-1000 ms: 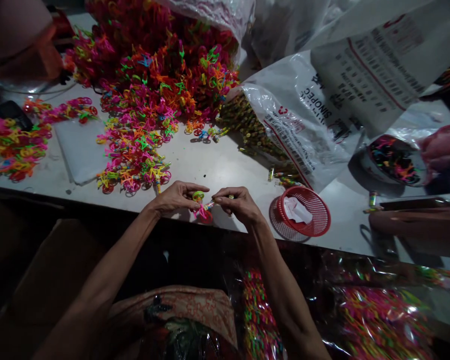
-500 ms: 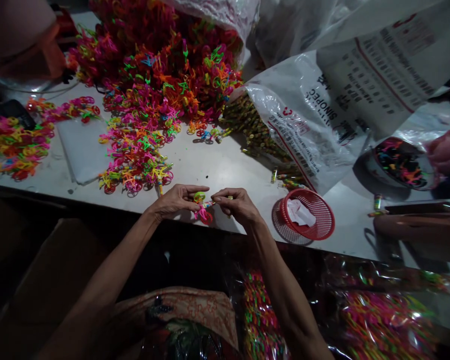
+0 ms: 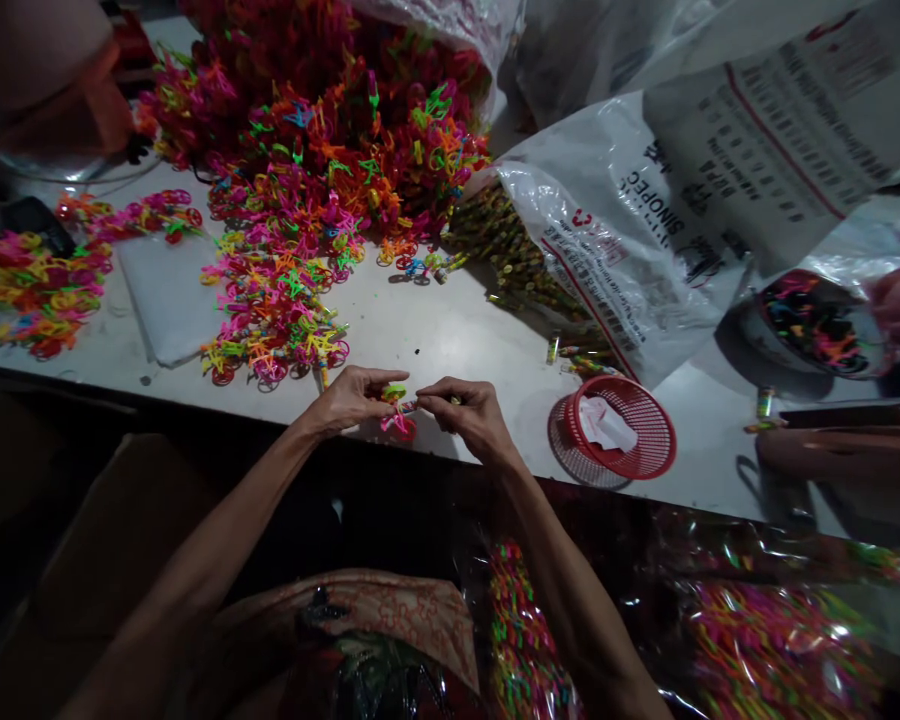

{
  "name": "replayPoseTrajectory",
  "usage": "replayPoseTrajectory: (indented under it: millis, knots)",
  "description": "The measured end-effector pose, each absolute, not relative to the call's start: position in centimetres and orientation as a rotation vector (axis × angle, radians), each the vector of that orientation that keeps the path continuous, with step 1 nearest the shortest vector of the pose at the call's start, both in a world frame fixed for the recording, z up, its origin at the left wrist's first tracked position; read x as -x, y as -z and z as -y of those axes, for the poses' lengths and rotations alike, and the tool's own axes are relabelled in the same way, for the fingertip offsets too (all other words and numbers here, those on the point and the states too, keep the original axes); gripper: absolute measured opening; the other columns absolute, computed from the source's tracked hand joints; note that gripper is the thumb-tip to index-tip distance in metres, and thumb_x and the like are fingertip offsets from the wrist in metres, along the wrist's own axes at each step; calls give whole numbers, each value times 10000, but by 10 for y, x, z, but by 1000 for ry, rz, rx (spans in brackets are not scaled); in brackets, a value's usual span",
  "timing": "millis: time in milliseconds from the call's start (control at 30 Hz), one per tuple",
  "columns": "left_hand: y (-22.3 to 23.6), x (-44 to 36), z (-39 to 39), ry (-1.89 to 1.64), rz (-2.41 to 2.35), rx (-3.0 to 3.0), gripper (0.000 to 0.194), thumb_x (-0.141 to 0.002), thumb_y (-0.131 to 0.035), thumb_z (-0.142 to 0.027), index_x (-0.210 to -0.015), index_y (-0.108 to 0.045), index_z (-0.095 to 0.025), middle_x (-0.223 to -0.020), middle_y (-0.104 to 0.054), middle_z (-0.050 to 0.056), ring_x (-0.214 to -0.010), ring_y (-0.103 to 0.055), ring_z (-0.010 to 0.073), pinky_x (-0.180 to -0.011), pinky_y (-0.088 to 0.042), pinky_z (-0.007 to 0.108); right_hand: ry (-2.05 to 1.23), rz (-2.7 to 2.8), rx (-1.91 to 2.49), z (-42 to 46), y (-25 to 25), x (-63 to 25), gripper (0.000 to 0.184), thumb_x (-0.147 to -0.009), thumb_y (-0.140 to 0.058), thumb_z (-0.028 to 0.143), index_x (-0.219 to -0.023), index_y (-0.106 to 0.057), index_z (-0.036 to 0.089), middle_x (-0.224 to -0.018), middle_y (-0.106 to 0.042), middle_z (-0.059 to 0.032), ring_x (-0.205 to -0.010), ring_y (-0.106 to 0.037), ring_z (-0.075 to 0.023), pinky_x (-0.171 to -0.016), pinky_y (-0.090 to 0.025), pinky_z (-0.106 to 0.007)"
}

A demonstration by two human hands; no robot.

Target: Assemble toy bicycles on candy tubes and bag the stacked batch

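Note:
My left hand pinches a small plastic toy with pink and yellow-green parts between thumb and fingers, over the front edge of the white table. My right hand is closed at the toy's right side, thumb and fingertips on the end of a short printed stick that meets the toy. A yellowish bit shows by the right fingers, too small to make out. Left of my hands lies a spread of similar bright plastic toys, leading back to a large heap.
Printed sticks spill from a white lettered sack. A red mesh basket holding white paper stands right of my hands. Further right is a tub of coloured pieces. Clear bags of toys lie below the table edge.
My right hand has moved slightly left, closer to my left hand, and the stick between them shows shorter. The view has shifted a little.

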State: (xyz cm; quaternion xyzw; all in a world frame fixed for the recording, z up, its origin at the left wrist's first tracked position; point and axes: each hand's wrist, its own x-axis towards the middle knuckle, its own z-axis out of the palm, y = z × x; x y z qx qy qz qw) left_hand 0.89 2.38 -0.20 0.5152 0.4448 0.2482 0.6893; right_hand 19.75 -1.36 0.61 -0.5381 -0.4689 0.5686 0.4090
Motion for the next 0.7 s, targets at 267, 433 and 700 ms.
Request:
replayPoseTrajectory:
  millis: [267, 433, 700]
  knots:
    - [-21, 15, -31, -510, -1303, -1613, 443, -703, -618, -251, -1128, -698, -159, -908, -716, 54, -776, -614, 175, -702, -495, 288, -1286, 1343, 1409, 1, 5, -207, 458, -745, -669, 461, -1098, -686, 171, -826, -652, -32, -475, -399, -66, -445, -344, -230]
    - [-43, 35, -40, -669, -1926, -2133, 450, -810, -523, -218, -1250, -615, -231, -1305, -584, 106, -1289, -444, 325, -1097, -297, 521, -624, 1618, 1630, -31, 34, -233, 366, -844, -515, 339, -1124, -641, 140, -949, -614, -103, -683, -535, -168, -652, -462, -321]
    - [-2, -55, -135, -544, -1602, -2334, 421, -901, -440, -166, -1310, -527, -209, -1475, -436, 120, -1414, -285, 288, -1160, -128, 533, -72, 1934, 2143, -28, 35, -241, 206, -890, -484, 259, -902, -661, 154, -931, -629, -133, -851, -543, -232, -661, -354, -313]
